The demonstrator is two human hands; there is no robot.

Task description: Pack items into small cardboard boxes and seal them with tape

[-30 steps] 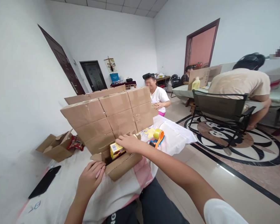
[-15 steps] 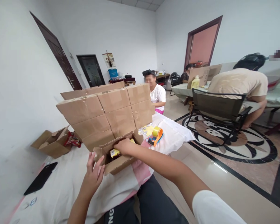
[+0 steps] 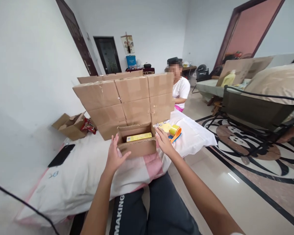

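Note:
An uncovered cardboard box (image 3: pixel 138 149) sits before me on the cloth-covered table (image 3: pixel 93 182). Inside it lies a yellow package (image 3: pixel 139 137), its narrow face up. My left hand (image 3: pixel 114 155) rests at the box's left side, thumb and fingers spread apart. On the opposite side, my right hand (image 3: pixel 163 140) lies against the right wall with fingers stretched out. Just beyond that hand is a tape dispenser (image 3: pixel 176 131), orange with a yellow roll. The box's top flaps do not show above its rim.
Stacked closed cartons (image 3: pixel 134 98) form a wall behind the box. At the left stand another opened carton (image 3: pixel 70 127) with a red packet (image 3: pixel 89 126) and a flat black object (image 3: pixel 61 155). A person in a white shirt (image 3: pixel 182 89) sits beyond the cartons; a chair (image 3: pixel 257 120) stands right.
My right hand has come out of the box and moved to its right side. My left hand has shifted against the left side. The view has turned left.

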